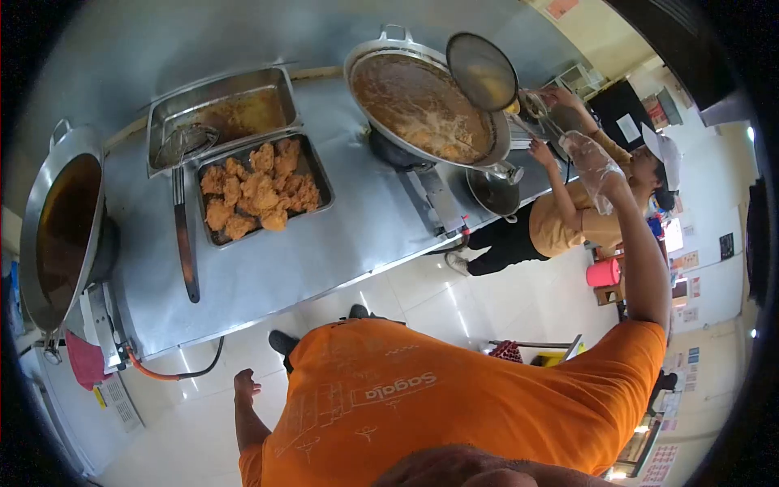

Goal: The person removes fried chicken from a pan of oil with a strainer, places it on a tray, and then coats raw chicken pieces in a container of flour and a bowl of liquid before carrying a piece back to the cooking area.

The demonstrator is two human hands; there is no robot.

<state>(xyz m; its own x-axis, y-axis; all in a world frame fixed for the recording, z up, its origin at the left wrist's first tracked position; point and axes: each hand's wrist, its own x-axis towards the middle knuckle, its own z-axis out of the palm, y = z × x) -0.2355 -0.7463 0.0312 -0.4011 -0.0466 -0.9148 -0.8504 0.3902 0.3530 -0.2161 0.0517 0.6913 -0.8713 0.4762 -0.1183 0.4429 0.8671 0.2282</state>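
Observation:
My right hand (596,169) wears a clear plastic glove and is closed around the handle of a round mesh strainer (480,61). The strainer is tipped on edge over the right side of a large wok (377,81) of bubbling brown oil. Something yellowish shows in its mesh, and foam spreads on the oil beneath. My left hand (246,384) hangs low at my side, bare, fingers loosely apart, holding nothing. Fried chicken pieces (260,187) are heaped in a dark tray (324,183) on the steel counter.
A steel pan (284,89) with oily residue has a wire skimmer (187,144) across it. Another wok (40,162) of dark oil stands at the left. Beyond the bubbling wok, a co-worker (580,207) has both hands near the strainer. A dark pan (495,193) sits below the wok.

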